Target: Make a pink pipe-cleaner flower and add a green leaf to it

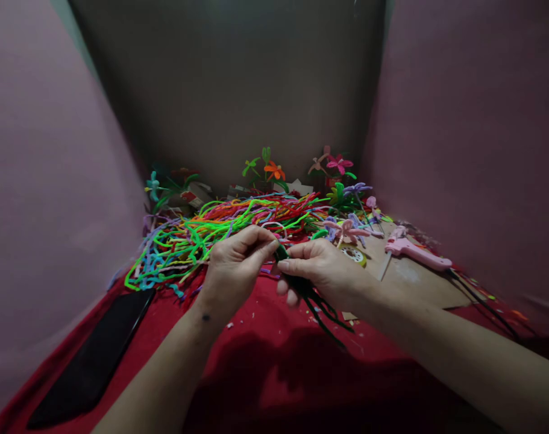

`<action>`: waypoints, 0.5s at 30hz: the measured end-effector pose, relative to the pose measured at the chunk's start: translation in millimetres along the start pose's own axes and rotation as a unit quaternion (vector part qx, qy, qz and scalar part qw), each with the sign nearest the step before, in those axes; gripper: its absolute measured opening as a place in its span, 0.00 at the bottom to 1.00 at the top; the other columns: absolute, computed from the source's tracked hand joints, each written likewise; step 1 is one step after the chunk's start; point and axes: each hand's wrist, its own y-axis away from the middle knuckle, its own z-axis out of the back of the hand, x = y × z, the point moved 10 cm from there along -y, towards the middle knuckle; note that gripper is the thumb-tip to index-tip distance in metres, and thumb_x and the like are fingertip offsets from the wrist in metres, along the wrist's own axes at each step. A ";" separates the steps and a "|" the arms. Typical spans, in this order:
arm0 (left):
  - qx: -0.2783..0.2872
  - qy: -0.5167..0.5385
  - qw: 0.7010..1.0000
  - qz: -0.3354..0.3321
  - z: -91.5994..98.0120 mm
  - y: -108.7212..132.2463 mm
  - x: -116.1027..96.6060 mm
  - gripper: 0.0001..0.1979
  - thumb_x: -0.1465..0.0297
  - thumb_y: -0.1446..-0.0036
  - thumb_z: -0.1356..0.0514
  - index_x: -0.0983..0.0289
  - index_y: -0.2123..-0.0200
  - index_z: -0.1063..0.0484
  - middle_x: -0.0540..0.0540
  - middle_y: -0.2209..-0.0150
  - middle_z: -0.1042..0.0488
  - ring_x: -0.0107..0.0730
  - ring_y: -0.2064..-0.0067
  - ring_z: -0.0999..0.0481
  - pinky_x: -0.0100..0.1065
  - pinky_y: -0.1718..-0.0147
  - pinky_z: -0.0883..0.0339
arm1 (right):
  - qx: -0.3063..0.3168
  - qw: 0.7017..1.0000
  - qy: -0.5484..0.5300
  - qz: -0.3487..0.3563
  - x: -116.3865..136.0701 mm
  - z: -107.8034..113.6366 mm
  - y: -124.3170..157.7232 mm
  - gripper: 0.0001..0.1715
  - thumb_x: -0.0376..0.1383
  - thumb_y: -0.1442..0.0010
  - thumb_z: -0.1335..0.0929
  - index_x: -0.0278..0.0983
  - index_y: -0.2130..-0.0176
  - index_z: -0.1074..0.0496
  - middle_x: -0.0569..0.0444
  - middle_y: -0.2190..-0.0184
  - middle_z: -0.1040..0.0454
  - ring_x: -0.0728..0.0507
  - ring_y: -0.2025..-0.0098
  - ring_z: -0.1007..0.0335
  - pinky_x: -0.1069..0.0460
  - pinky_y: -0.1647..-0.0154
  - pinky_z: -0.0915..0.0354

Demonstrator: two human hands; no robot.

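Note:
Dark green pipe cleaners (317,301) are gathered in a small bundle between my two hands. My left hand (238,259) pinches their upper end between thumb and forefinger. Just beside it, my right hand (317,265) is closed round the bundle, thumb on top, with the loose looped ends hanging down to the right. Behind both hands spreads a large heap of bright pipe cleaners (238,217) in green, red, orange, blue and purple. A pink pipe-cleaner flower (345,231) lies near my right hand.
A pink glue gun (414,250) with a black cord rests on a cardboard sheet (414,283) at right. Close by is a yellow-rimmed tape roll (353,254). A black flat object (93,358) lies on the red cloth (238,343) at left. Finished flowers (274,170) stand along the back.

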 end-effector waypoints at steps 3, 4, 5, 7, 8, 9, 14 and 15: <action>-0.047 -0.082 0.992 -0.086 4.3 6.8 -15.2 0.06 0.69 0.47 0.43 0.63 0.74 0.29 0.50 0.74 0.29 0.27 0.71 0.32 0.27 0.68 0.39 | 0.012 0.999 -0.041 -0.034 -7.9 -4.8 3.4 0.09 0.31 0.43 0.38 0.31 0.74 0.34 0.54 0.83 0.29 0.51 0.86 0.34 0.58 0.85 0.39; -0.055 -0.095 0.989 -0.099 4.4 8.1 -17.5 0.06 0.69 0.47 0.43 0.63 0.74 0.29 0.51 0.74 0.28 0.27 0.71 0.32 0.28 0.67 0.39 | 0.011 0.998 -0.050 -0.040 -10.4 -5.1 4.3 0.10 0.31 0.42 0.38 0.31 0.74 0.34 0.55 0.84 0.29 0.51 0.86 0.34 0.58 0.85 0.38; -0.056 -0.090 0.990 -0.094 3.8 7.9 -15.8 0.06 0.69 0.48 0.43 0.63 0.75 0.30 0.51 0.74 0.29 0.28 0.71 0.32 0.28 0.67 0.38 | 0.008 0.997 -0.058 -0.045 -12.8 -4.5 5.0 0.10 0.31 0.42 0.39 0.31 0.73 0.34 0.55 0.84 0.29 0.51 0.86 0.34 0.59 0.85 0.38; -0.020 -0.008 1.000 -0.022 -2.6 3.4 0.2 0.07 0.67 0.49 0.42 0.63 0.75 0.30 0.50 0.77 0.30 0.27 0.74 0.33 0.28 0.71 0.38 | 0.009 0.996 -0.068 -0.049 -16.3 -2.5 5.7 0.09 0.30 0.41 0.39 0.31 0.72 0.33 0.56 0.84 0.30 0.52 0.86 0.35 0.59 0.85 0.38; 0.017 0.061 0.997 0.033 -10.5 1.6 11.5 0.07 0.66 0.49 0.41 0.64 0.73 0.30 0.50 0.77 0.31 0.26 0.76 0.34 0.28 0.74 0.39 | 0.016 0.996 -0.074 -0.050 -17.5 -2.0 5.8 0.09 0.30 0.41 0.39 0.31 0.71 0.33 0.56 0.85 0.31 0.52 0.86 0.35 0.59 0.85 0.37; 0.062 0.138 0.985 0.088 -21.5 1.6 21.3 0.08 0.65 0.50 0.41 0.64 0.70 0.29 0.49 0.78 0.31 0.25 0.77 0.34 0.28 0.76 0.39 | 0.028 0.995 -0.081 -0.053 -18.7 -2.0 5.7 0.09 0.30 0.41 0.39 0.31 0.71 0.33 0.56 0.85 0.31 0.51 0.86 0.35 0.58 0.85 0.37; 0.122 0.313 0.920 0.204 -46.5 4.7 40.1 0.09 0.66 0.53 0.37 0.66 0.72 0.29 0.47 0.82 0.34 0.20 0.81 0.37 0.24 0.81 0.44 | 0.055 0.993 -0.086 -0.052 -22.3 1.4 2.0 0.07 0.31 0.42 0.37 0.31 0.71 0.33 0.57 0.83 0.32 0.52 0.86 0.36 0.56 0.84 0.34; 0.092 0.314 0.921 0.211 -43.3 3.7 45.0 0.09 0.66 0.54 0.37 0.67 0.74 0.30 0.46 0.83 0.36 0.19 0.82 0.39 0.23 0.83 0.46 | 0.048 0.994 -0.080 -0.051 -23.7 2.7 0.6 0.07 0.30 0.42 0.37 0.31 0.71 0.33 0.58 0.83 0.32 0.53 0.86 0.36 0.57 0.84 0.34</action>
